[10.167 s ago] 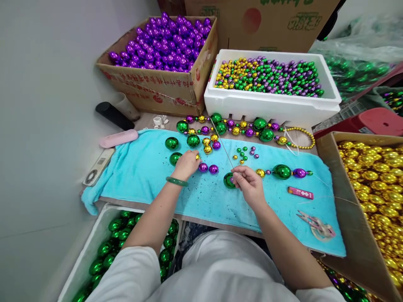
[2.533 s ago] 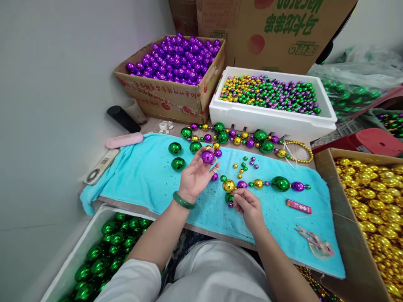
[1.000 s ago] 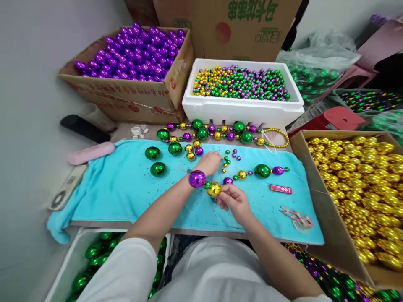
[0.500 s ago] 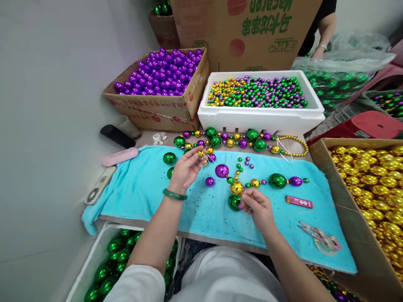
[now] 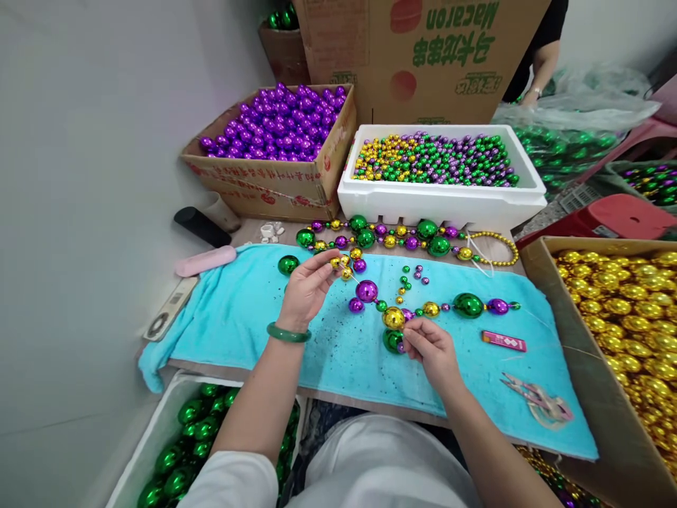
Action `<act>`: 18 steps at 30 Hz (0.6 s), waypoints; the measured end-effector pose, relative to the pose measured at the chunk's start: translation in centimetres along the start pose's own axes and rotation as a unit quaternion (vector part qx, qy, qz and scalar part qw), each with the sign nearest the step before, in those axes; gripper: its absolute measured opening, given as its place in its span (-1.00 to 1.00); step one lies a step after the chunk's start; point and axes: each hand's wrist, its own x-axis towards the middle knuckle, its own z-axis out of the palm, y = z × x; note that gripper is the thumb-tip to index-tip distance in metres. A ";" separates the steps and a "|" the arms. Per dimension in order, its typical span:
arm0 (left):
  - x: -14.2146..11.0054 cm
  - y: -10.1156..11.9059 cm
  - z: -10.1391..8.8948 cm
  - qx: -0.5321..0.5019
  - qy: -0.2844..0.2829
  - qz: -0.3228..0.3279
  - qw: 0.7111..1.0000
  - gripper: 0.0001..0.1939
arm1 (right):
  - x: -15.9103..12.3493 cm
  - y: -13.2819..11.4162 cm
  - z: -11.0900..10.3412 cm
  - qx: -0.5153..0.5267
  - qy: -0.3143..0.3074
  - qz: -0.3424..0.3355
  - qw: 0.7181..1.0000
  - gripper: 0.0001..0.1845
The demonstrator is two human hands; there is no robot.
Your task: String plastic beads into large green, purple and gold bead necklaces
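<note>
My left hand (image 5: 305,291), with a green bangle at the wrist, is closed in a pinch on a thin string (image 5: 353,277). The string runs down to a large purple bead (image 5: 367,291), then a small green bead (image 5: 381,305) and a large gold bead (image 5: 393,318). My right hand (image 5: 431,347) pinches the strand just right of a large green bead (image 5: 392,341); its fingertips hide part of it. The strand's other stretch lies to the right with a big green bead (image 5: 468,305) and a purple bead (image 5: 498,306). Gold beads (image 5: 346,273) lie by my left fingertips.
A blue towel (image 5: 238,317) covers the table, with a lighter (image 5: 503,341) and scissors (image 5: 537,398) at right. Behind stand a white foam box (image 5: 438,201) and a carton (image 5: 254,187) of purple beads. A carton (image 5: 571,339) of gold beads is right. A person's arm (image 5: 544,67) shows beyond.
My left hand has drawn a little to the left, and the purple, small green and gold beads have shifted left along with it. My right hand has stayed nearly still.
</note>
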 end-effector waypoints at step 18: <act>-0.1 0.9 -1.0 0.060 -0.003 0.065 0.996 -0.69 | -0.2 -0.2 0.5 -0.023 0.000 -0.014 1.000 -0.76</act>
